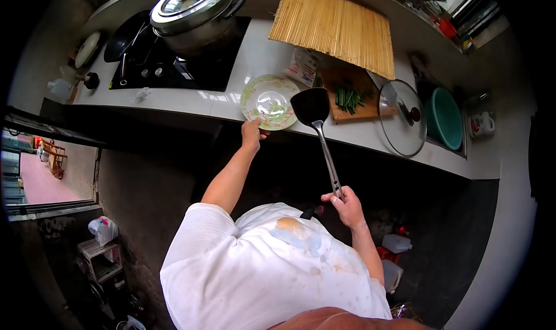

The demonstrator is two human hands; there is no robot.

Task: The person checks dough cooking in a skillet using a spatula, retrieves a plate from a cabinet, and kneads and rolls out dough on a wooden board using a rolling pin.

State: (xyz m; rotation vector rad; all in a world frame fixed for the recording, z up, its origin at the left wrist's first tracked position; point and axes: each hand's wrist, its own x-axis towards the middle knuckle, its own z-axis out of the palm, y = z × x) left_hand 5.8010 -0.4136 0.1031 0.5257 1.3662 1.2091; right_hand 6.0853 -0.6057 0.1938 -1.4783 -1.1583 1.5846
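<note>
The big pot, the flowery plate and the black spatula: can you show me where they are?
Big pot [200,38]: head view, on its metal side below the lid.
Flowery plate [270,105]: head view, on its bare middle.
Black spatula [309,106]: head view, on its wide blade.

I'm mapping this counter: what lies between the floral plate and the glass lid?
Between the floral plate and glass lid, the head view shows a cutting board bearing cut greens, with the black spatula head nearer the plate.
</note>
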